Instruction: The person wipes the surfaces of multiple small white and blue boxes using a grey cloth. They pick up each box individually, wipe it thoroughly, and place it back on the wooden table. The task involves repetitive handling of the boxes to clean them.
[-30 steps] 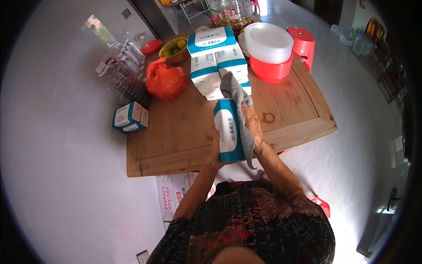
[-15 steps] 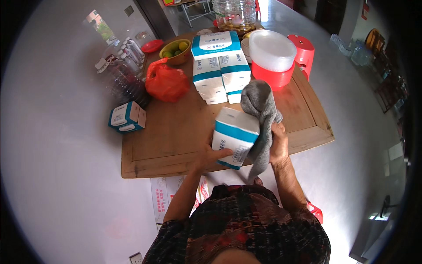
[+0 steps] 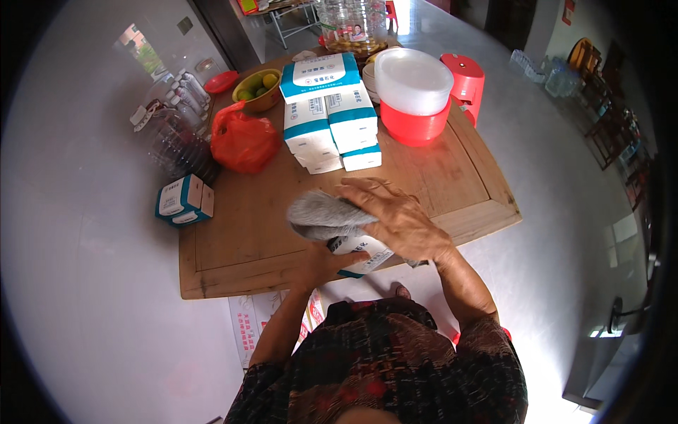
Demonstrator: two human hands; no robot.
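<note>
Near the table's front edge, my left hand (image 3: 326, 267) grips a white and teal tissue pack (image 3: 366, 254), its thumb across the printed side. My right hand (image 3: 404, 220) lies over the pack's top with a grey cloth (image 3: 323, 212) under its fingers, pressing the cloth against the pack. The cloth's bunched end sticks out to the left, over part of my left hand. Most of the pack's top is hidden. Beyond my hands stands a stack of similar tissue packs (image 3: 330, 128), one lying across the top.
On the wooden table (image 3: 240, 240) are a red plastic bag (image 3: 244, 141), a yellow fruit bowl (image 3: 257, 104), clear lids on red tubs (image 3: 415, 127) and a red container (image 3: 463, 81). Two more packs (image 3: 185, 201) sit at the left edge beside a large dark jar (image 3: 180, 141).
My right hand has swung the grey cloth from the pack's right side over its top. The pack has tilted and sits slightly lower. The view has shifted a little to the right.
</note>
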